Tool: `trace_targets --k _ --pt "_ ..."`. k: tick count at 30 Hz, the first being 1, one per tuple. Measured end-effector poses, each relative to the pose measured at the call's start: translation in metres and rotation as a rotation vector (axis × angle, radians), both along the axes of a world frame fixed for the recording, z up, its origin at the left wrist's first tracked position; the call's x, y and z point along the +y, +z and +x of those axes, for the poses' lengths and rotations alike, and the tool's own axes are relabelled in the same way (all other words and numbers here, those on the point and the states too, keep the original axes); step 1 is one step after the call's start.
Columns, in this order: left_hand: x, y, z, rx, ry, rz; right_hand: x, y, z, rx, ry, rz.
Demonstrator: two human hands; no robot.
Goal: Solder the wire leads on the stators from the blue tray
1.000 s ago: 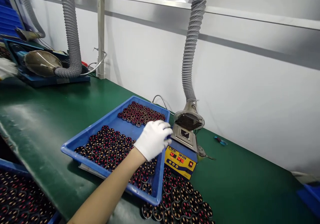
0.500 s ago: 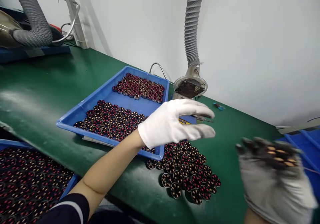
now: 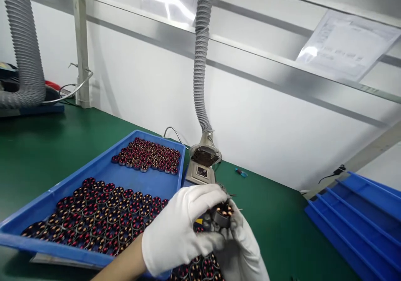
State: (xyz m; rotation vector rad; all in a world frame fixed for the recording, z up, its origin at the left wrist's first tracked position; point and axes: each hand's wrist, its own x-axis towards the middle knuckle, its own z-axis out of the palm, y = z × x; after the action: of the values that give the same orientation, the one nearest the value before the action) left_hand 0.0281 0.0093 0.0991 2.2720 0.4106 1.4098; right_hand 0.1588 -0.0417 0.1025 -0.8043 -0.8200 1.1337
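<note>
While the right hand (image 3: 246,245) pinches a round part (image 3: 222,219) in its grip, the left hand's (image 3: 180,226) spread grip is just left of that part.

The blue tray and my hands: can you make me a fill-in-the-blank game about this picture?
1. The glove on the left hand is coloured ____.
2. The tray holds round parts in ____ separate groups.
3. The table is coloured ____.
4. The hose above the tray's far end is coloured ____.

Missing words: white; two; green; grey.
</note>
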Motion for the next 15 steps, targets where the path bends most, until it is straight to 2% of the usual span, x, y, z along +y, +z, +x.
trace_targets --k 6,12,15 --pt "0.003 -0.005 0.012 -0.119 0.043 0.044 0.005 -0.011 0.006 0.071 0.104 -0.025" --pt "0.013 -0.007 0.012 -0.186 -0.005 0.068 0.032 -0.05 0.02 0.056 0.094 0.018" --pt "0.017 -0.006 0.011 -0.211 -0.049 0.047 0.042 -0.06 0.019 -0.009 0.091 0.022"
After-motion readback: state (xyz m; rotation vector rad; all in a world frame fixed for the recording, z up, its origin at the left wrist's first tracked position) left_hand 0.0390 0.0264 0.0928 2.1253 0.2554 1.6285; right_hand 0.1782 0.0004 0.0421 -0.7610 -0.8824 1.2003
